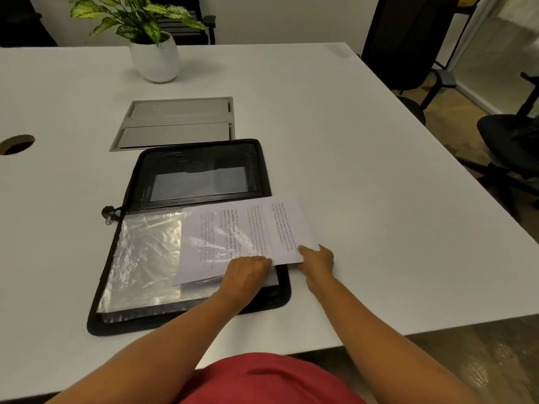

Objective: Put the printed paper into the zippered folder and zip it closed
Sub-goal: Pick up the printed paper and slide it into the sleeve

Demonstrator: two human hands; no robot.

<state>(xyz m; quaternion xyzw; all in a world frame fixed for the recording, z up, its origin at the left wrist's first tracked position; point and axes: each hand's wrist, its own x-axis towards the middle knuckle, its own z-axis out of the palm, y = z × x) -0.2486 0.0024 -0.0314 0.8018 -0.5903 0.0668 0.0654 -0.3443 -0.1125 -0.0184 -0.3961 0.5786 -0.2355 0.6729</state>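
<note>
We've got the black zippered folder [201, 158] lying open flat on the white counter [364, 158], w/ the printed paper [280, 225] partly slid under the clear plastic sleeve [145, 258] on the near half, its right end sticking out past the folder's right edge. Our left hand [248, 271] pinches the sleeve's edge at the paper's near side & our right hand [316, 262] grips the paper's near right corner. Zipper pull [108, 213] sits on the counter at the folder's left side; a potted plant [151, 39] stands well behind
</note>
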